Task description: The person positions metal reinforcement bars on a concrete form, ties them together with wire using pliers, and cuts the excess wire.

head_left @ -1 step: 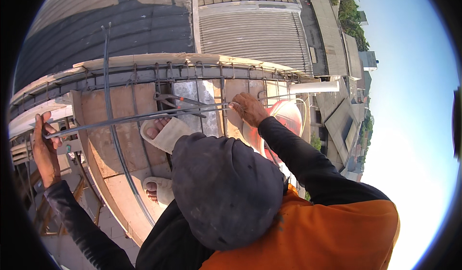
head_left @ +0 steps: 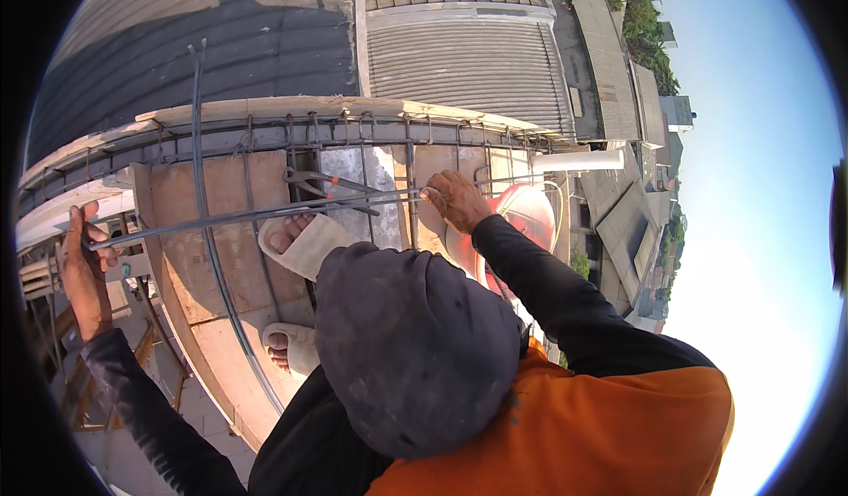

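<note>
A bundle of thin grey steel rods stretches crosswise in front of me. My left hand is around its left end, index finger pointing up and the other fingers bent by the rod tips. At the other end, my right hand pinches the rods between thumb and fingers. Beneath the rods, close to my right hand, lie long-handled pincers with an orange mark. A second bundle of long rods crosses under the held one, reaching out past the wooden edge.
My sandalled feet stand on plywood boards. A rebar cage runs along a timber edge, with corrugated roofs beyond. To the right are a red rounded container and a white pipe. Tiled floor lies lower at left.
The left end of the held rods and my left hand have shifted very slightly. My right hand keeps its grip in the same place.
</note>
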Action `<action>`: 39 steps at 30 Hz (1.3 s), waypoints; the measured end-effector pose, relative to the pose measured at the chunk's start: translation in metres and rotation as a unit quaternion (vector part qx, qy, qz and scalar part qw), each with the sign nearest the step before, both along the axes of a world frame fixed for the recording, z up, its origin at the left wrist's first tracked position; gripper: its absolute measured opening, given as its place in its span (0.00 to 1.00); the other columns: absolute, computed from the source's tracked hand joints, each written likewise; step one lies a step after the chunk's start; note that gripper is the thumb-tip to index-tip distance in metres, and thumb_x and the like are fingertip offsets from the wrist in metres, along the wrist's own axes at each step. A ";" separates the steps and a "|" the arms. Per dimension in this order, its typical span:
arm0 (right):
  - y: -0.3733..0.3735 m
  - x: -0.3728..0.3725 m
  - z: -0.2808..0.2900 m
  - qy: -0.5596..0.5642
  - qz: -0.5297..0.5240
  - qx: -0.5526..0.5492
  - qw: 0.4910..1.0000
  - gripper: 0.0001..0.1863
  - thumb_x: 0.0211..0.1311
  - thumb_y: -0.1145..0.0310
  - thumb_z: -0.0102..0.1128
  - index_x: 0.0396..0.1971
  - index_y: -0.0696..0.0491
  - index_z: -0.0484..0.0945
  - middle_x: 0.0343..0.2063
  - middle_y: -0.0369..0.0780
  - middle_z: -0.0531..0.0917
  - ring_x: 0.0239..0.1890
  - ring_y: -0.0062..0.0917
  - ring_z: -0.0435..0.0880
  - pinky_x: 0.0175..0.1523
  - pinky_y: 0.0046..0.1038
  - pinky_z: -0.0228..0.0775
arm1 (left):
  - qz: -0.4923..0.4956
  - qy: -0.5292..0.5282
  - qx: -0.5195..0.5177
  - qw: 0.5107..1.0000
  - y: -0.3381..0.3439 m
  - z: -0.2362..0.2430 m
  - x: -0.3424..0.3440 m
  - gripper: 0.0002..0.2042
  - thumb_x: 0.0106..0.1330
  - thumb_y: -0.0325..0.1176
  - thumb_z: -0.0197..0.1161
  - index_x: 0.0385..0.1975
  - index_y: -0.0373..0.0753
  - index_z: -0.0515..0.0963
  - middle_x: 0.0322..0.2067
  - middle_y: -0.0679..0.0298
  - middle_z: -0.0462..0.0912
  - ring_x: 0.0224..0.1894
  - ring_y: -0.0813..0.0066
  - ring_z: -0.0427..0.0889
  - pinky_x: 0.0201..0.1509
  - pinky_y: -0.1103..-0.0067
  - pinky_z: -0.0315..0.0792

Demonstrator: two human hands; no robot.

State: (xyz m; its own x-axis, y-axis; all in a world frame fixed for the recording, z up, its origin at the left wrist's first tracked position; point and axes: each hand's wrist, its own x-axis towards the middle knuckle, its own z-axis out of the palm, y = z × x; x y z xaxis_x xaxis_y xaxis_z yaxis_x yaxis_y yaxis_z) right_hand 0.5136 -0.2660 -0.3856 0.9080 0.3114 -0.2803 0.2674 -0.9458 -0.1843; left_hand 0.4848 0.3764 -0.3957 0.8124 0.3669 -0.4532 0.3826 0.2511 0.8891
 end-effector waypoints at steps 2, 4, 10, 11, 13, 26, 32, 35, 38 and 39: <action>-0.002 0.003 -0.011 0.006 0.019 -0.028 0.999 0.18 0.76 0.52 0.55 0.43 0.53 0.80 0.39 0.46 0.80 0.49 0.45 0.78 0.55 0.45 0.70 | -0.033 0.052 -0.018 0.998 -0.005 -0.014 -0.014 0.27 0.74 0.58 0.61 0.56 0.39 0.82 0.30 0.75 0.77 0.27 0.86 0.78 0.31 0.85 0.72; -0.006 -0.001 -0.023 -0.013 0.094 -0.056 0.994 0.15 0.75 0.56 0.58 0.42 0.53 0.81 0.41 0.44 0.80 0.46 0.45 0.77 0.53 0.44 0.71 | -0.010 0.063 -0.001 0.998 -0.027 -0.012 -0.020 0.25 0.75 0.56 0.60 0.53 0.37 0.83 0.28 0.70 0.78 0.27 0.82 0.82 0.32 0.84 0.78; 0.008 -0.007 -0.035 0.093 0.049 -0.114 0.988 0.19 0.67 0.50 0.66 0.43 0.51 0.84 0.42 0.45 0.83 0.49 0.45 0.81 0.52 0.46 0.74 | -0.077 0.155 -0.009 0.985 -0.015 -0.044 -0.028 0.22 0.77 0.49 0.51 0.48 0.34 0.84 0.36 0.56 0.87 0.31 0.67 0.88 0.37 0.73 0.86; 0.004 -0.002 -0.037 0.113 0.061 -0.120 0.984 0.19 0.67 0.50 0.65 0.44 0.51 0.84 0.42 0.45 0.83 0.49 0.45 0.82 0.52 0.47 0.74 | -0.076 0.152 -0.024 0.985 -0.013 -0.046 -0.033 0.23 0.77 0.49 0.51 0.49 0.34 0.83 0.37 0.56 0.87 0.32 0.66 0.88 0.38 0.72 0.86; 0.003 0.004 -0.040 0.139 0.074 -0.140 0.978 0.18 0.67 0.51 0.65 0.44 0.50 0.84 0.42 0.46 0.83 0.48 0.46 0.82 0.51 0.47 0.74 | -0.073 0.150 -0.055 0.984 -0.013 -0.046 -0.047 0.24 0.77 0.49 0.49 0.51 0.34 0.82 0.40 0.54 0.88 0.35 0.65 0.89 0.40 0.70 0.86; 0.001 -0.010 -0.057 0.037 0.082 -0.139 0.986 0.15 0.74 0.51 0.57 0.43 0.47 0.82 0.40 0.41 0.82 0.46 0.39 0.84 0.48 0.41 0.78 | -0.095 0.124 0.067 0.985 0.022 -0.088 -0.044 0.14 0.74 0.42 0.63 0.39 0.36 0.85 0.27 0.66 0.86 0.26 0.83 0.85 0.24 0.87 0.76; -0.021 -0.030 -0.049 0.028 0.020 -0.110 0.993 0.18 0.74 0.48 0.57 0.44 0.48 0.80 0.41 0.43 0.82 0.47 0.42 0.83 0.50 0.43 0.78 | -0.117 0.096 0.115 0.982 0.027 -0.110 -0.033 0.13 0.76 0.45 0.63 0.44 0.41 0.83 0.31 0.72 0.84 0.29 0.88 0.81 0.29 0.89 0.75; -0.022 -0.030 -0.046 0.043 -0.005 -0.095 0.995 0.17 0.74 0.49 0.57 0.44 0.48 0.79 0.43 0.43 0.82 0.50 0.42 0.83 0.51 0.44 0.78 | -0.108 0.072 0.122 0.984 0.021 -0.106 -0.032 0.13 0.76 0.45 0.63 0.43 0.42 0.84 0.31 0.73 0.84 0.28 0.87 0.81 0.29 0.88 0.75; -0.013 -0.015 -0.034 0.057 -0.003 -0.129 0.990 0.16 0.73 0.50 0.58 0.44 0.47 0.79 0.42 0.43 0.82 0.50 0.43 0.83 0.51 0.45 0.78 | -0.089 0.072 0.104 0.988 0.019 -0.109 -0.035 0.13 0.77 0.45 0.62 0.44 0.42 0.84 0.32 0.73 0.84 0.29 0.89 0.80 0.29 0.88 0.75; -0.002 -0.010 -0.032 0.066 0.009 -0.141 0.988 0.16 0.73 0.50 0.58 0.44 0.47 0.79 0.42 0.43 0.82 0.50 0.43 0.83 0.51 0.45 0.78 | -0.075 0.084 0.099 0.989 0.022 -0.108 -0.043 0.13 0.77 0.45 0.62 0.45 0.42 0.84 0.32 0.73 0.84 0.29 0.89 0.80 0.30 0.89 0.75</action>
